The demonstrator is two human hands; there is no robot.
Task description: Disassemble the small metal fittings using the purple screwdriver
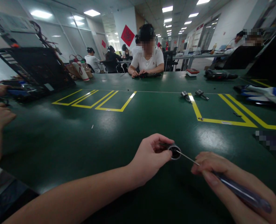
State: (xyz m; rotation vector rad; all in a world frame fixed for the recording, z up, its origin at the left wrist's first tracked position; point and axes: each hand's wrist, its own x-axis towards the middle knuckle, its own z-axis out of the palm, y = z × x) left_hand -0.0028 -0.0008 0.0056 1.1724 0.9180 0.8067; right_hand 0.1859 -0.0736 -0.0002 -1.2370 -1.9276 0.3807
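Note:
My left hand (149, 157) is closed around a small dark cylindrical part with a metal rim (179, 155), its round opening turned toward the right. In my right hand (218, 165) is a screwdriver (244, 191) with a translucent purplish handle and a thin metal shaft. The shaft's far end reaches into the opening, so its tip is hidden. Both hands are above the green tabletop (119, 140). Farther off lie two small metal parts with stems, one (186, 96) by a yellow tape line and another (202, 94) just to its right.
Yellow tape (226, 122) marks outlines, with tiny dark pieces (200, 119) on it. Blue-and-white gloves (264, 95) and a dark power tool (220, 75) lie at right. A black case (35, 68) stands left. A co-worker (148, 59) sits opposite; another person's hand (0, 115) shows at left.

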